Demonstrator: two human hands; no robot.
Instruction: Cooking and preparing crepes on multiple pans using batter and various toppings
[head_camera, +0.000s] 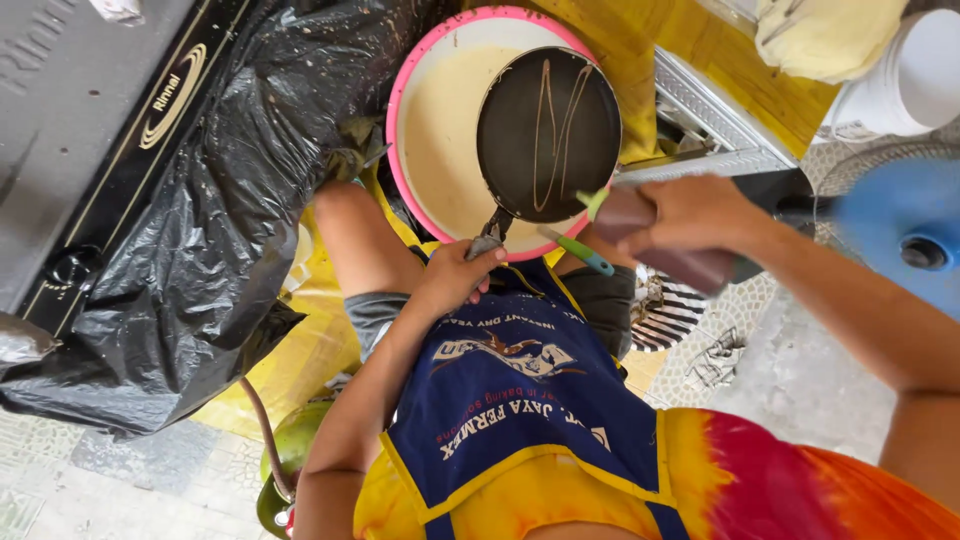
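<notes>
head view: left hand (455, 277) closed around the handle of a small black frying pan (548, 135), held over a pink-rimmed basin of pale batter (440, 130), with thin batter squiggles on the pan face. right hand (690, 215) wrapped tight around a brown squeeze bottle (665, 245), green nozzle at the pan's lower right edge. black plastic sheet (200, 230) draped over a gas stove (80, 130) at left, blue apron (520, 400) below, white bucket (910, 80) top right.

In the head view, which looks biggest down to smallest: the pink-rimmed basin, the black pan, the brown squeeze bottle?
1. Pink-rimmed basin, widest.
2. Black pan, held over it by the left hand.
3. Brown squeeze bottle in the right hand; it sits nearer the camera, yet looks smallest.
</notes>
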